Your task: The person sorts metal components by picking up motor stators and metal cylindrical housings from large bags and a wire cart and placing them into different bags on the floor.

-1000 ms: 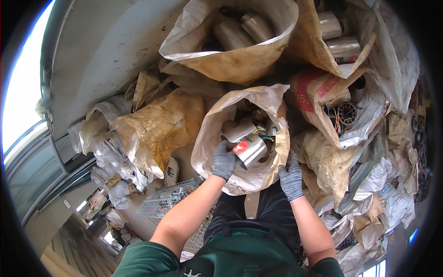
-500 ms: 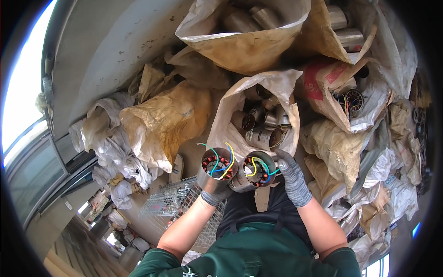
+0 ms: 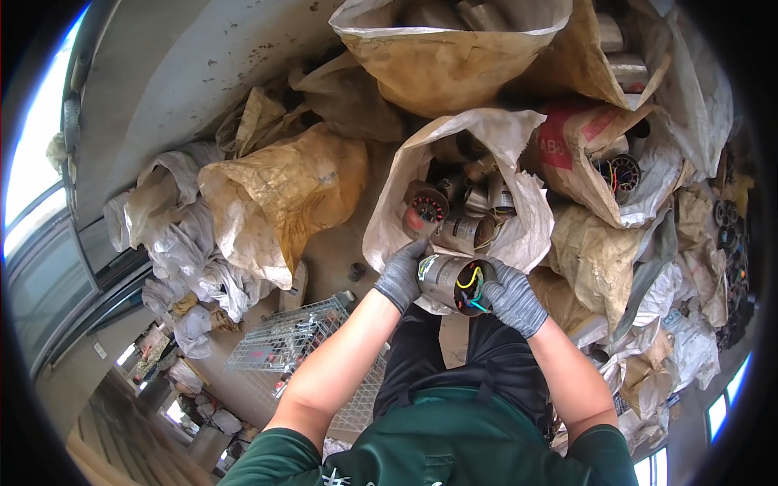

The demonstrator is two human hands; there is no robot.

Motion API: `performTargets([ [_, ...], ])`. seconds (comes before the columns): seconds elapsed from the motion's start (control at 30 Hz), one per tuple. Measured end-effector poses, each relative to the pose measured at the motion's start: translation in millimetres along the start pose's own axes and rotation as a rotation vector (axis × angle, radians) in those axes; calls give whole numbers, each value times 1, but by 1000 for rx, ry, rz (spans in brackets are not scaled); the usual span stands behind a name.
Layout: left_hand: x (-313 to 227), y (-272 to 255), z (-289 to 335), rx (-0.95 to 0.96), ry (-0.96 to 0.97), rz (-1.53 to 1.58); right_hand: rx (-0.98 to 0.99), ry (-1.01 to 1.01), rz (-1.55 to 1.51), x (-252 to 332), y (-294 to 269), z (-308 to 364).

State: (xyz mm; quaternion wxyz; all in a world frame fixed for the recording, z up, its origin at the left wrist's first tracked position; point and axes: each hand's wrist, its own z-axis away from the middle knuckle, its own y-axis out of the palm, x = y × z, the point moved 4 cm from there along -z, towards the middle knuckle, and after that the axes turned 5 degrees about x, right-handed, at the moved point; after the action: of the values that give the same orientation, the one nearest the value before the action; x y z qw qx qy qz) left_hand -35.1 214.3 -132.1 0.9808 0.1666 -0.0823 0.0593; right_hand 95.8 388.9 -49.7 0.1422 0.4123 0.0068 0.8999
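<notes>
Motor (image 3: 440,278) clamped between left hand (image 3: 401,277) and right hand (image 3: 517,301), at the open sack's (image 3: 389,220) near side.
Right fingers seem hidden behind its wired end; the far sack (image 3: 450,71) is cut off.

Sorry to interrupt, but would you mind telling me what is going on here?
A person holds a metal cylinder in gray gloves: the left hand at one end, the right hand by the coloured wires at its open end. An open sack with similar cylinders inside stands just beyond.
</notes>
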Motion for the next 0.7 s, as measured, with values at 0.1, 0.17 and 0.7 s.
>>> performTargets([
  [0.1,-10,9,-24,36,-4,-139,-92,60,-252,0,-2,1],
  [0.17,-12,17,-20,-74,101,-298,-102,151,-299,1,0,1],
  [0.7,3,-148,200,219,455,65,356,448,-387,38,146,29],
])
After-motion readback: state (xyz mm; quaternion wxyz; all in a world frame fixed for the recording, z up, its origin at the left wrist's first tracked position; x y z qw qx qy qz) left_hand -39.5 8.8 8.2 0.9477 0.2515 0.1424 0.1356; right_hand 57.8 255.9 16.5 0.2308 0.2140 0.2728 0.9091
